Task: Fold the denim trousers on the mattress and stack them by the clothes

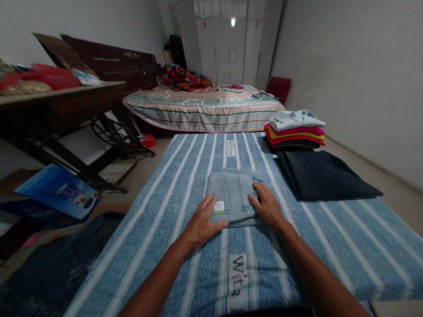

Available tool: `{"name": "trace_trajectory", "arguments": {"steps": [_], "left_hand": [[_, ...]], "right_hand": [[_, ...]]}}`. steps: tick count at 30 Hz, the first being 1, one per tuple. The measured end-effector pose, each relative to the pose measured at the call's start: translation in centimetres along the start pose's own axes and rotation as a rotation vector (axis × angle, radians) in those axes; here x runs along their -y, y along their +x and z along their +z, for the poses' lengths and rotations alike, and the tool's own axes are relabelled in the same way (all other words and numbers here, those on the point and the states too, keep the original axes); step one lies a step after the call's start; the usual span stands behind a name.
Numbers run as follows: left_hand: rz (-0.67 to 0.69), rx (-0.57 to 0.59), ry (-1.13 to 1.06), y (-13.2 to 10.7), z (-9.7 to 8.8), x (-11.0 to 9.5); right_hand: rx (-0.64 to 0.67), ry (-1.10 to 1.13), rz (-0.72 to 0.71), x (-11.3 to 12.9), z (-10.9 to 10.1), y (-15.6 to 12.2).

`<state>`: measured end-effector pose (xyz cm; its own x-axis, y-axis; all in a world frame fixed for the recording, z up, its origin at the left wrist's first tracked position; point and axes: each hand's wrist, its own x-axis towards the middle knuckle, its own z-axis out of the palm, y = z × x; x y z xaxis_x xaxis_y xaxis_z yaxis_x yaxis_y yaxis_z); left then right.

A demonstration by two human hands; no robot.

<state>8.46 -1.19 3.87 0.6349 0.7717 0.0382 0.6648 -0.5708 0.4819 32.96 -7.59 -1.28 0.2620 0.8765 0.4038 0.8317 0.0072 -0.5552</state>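
Observation:
A folded pair of light blue jeans [233, 193] lies on the striped blue cloth [158, 220] in front of me. A white and green label shows near its left edge. My left hand [201, 222] rests at the left near corner of the jeans, thumb and fingers apart. At the right side, my right hand [267, 204] lies on the denim with its fingers spread. Neither hand is closed round the fabric. To the right lies dark folded clothing [325, 176], behind it a stack of folded clothes [295, 132].
Beyond the table stands a bed [205, 108] with a red floral blanket [185, 78]. A sewing machine table [62, 94] is at the left, with a blue box [61, 191] below it. Dark denim [59, 264] lies low on the left. A wall borders the right.

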Motion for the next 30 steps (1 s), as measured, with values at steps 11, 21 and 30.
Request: {"name": "trace_trajectory", "arguments": {"steps": [11, 21, 30], "left_hand": [[0.016, -0.043, -0.087, -2.2, 1.3, 0.9], [0.016, -0.084, -0.191, -2.4, 1.1, 2.0], [0.022, -0.096, -0.413, -2.3, 0.8, 2.5]], "right_hand": [[0.014, 0.020, -0.009, -0.4, -0.5, 0.1], [0.044, -0.220, -0.268, 4.5, -2.4, -1.8], [0.355, -0.292, -0.449, 8.5, -0.1, -2.5]]}}
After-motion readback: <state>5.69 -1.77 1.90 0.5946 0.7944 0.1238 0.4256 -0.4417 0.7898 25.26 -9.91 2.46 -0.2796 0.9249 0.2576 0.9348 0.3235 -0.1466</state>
